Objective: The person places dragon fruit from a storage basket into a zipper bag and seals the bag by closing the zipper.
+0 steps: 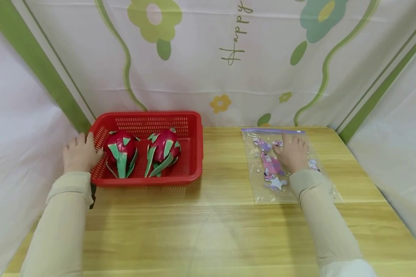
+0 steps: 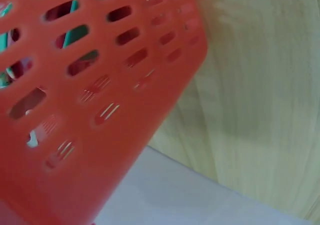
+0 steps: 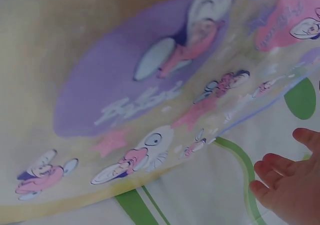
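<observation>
Two dragon fruits, one [image 1: 123,152] on the left and one [image 1: 164,150] on the right, lie in a red plastic basket [image 1: 192,150] with slotted walls. Both have green scales. At the basket's left side is my left hand [image 1: 79,154], fingers extended and thumb near the rim; contact there is hard to judge. The left wrist view shows the basket's outer wall [image 2: 125,100] close up, without the hand. Over a clear zip bag [image 1: 263,188] with cartoon prints and a purple top strip is my right hand [image 1: 294,154]. Its relaxed fingers [image 3: 280,172] grip nothing in the right wrist view.
Both things lie on a wood-grain table [image 1: 211,231]. A white cloth [image 1: 194,77] with printed flowers hangs behind it, and pale cloth walls [image 1: 17,115] stand at both sides. A small dark object [image 1: 92,196] shows beside the left cuff.
</observation>
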`<move>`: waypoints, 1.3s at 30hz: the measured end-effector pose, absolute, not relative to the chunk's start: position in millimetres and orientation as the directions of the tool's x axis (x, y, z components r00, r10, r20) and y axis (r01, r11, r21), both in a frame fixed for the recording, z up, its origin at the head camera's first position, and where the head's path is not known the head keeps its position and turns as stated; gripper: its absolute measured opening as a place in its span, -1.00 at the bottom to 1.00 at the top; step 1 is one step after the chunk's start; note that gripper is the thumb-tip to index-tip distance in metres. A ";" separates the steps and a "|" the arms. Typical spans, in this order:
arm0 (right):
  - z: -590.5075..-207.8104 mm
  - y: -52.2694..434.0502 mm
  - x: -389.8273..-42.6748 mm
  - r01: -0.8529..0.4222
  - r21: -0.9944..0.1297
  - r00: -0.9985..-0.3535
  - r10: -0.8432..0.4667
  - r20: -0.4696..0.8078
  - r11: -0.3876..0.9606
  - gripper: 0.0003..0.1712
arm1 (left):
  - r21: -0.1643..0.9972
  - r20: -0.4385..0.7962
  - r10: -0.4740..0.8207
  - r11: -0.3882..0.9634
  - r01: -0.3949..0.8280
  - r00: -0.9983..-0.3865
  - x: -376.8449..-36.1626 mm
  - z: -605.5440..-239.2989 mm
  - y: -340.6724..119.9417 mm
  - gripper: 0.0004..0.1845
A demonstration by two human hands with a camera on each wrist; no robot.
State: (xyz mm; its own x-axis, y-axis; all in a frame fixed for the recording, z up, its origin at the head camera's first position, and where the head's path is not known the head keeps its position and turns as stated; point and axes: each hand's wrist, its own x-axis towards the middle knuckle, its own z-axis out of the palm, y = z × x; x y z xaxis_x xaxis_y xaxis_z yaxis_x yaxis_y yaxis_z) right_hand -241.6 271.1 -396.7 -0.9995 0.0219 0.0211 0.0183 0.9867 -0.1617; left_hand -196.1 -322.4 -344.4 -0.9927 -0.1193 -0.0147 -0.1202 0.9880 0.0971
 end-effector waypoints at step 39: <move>-424.1 276.8 -236.8 0.059 -0.074 -0.962 0.037 -0.270 0.996 0.08 | 0.118 0.048 -0.177 0.978 -0.170 -0.983 -199.5 -368.8 -320.5 -0.27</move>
